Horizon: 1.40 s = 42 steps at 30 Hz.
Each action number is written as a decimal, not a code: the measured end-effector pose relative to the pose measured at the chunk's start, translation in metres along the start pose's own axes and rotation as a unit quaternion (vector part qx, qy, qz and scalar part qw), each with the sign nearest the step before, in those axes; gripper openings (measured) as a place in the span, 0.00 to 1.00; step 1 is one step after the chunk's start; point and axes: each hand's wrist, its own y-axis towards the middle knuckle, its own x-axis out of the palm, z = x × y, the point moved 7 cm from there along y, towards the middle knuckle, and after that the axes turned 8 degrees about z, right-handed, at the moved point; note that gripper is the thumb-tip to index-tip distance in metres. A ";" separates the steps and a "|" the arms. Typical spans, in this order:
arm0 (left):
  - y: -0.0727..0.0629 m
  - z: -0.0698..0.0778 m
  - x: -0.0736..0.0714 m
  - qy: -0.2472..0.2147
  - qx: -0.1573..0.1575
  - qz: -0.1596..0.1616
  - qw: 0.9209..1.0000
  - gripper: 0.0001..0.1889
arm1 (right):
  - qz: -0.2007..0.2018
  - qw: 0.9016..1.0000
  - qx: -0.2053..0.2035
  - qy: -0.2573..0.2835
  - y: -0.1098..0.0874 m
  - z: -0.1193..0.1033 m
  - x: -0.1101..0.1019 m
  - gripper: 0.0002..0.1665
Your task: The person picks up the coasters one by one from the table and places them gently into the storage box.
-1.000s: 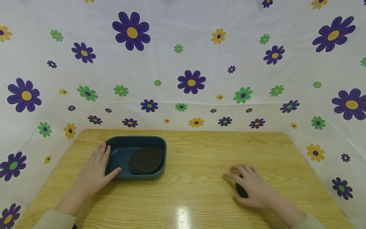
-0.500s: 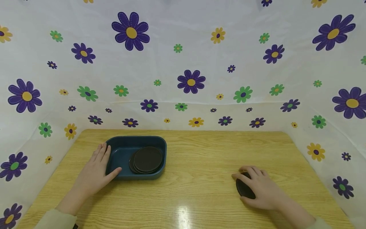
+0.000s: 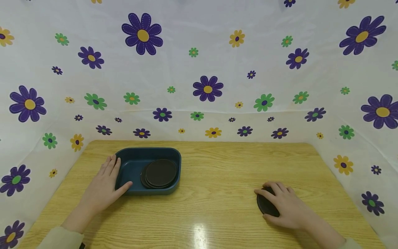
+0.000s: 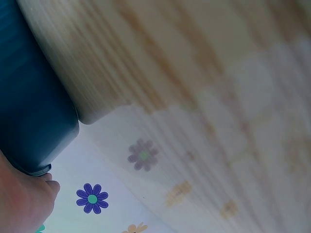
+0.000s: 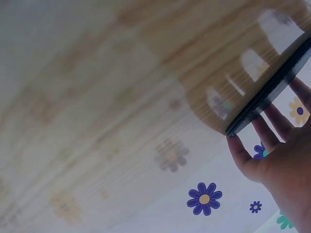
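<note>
A dark blue rectangular tray (image 3: 132, 169) with rounded corners stands on the left of the table. My left hand (image 3: 101, 190) rests on its left side, fingers straight along the rim and thumb over the near left corner. Inside the tray, toward its right end, lie several stacked round black coasters (image 3: 161, 173). On the right of the table, my right hand (image 3: 287, 207) holds another round black coaster (image 3: 266, 204) by its edge, low at the tabletop. In the right wrist view the fingertips touch the rim of this thin coaster (image 5: 267, 94); its far end leaves the frame.
The wooden table (image 3: 214, 180) has a glossy top with a bright reflection near its front. A white cloth (image 3: 174, 69) with purple, green and yellow flowers surrounds the back and both sides.
My right hand has moved a little to the right, and more of the black coaster shows beneath it. My left hand and the tray have stayed in place.
</note>
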 end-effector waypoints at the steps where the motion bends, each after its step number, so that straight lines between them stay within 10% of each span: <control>1: 0.000 0.000 0.000 0.001 0.000 -0.001 1.000 0.54 | -0.001 1.000 0.002 0.002 0.000 0.000 0.000 0.42; 20: 0.000 0.001 0.000 0.006 0.005 0.005 1.000 0.54 | 0.006 1.000 -0.009 -0.004 0.019 0.000 -0.001 0.38; 42: -0.001 0.001 -0.001 0.007 0.003 0.003 1.000 0.54 | 0.034 0.995 -0.086 -0.034 0.090 -0.020 -0.013 0.38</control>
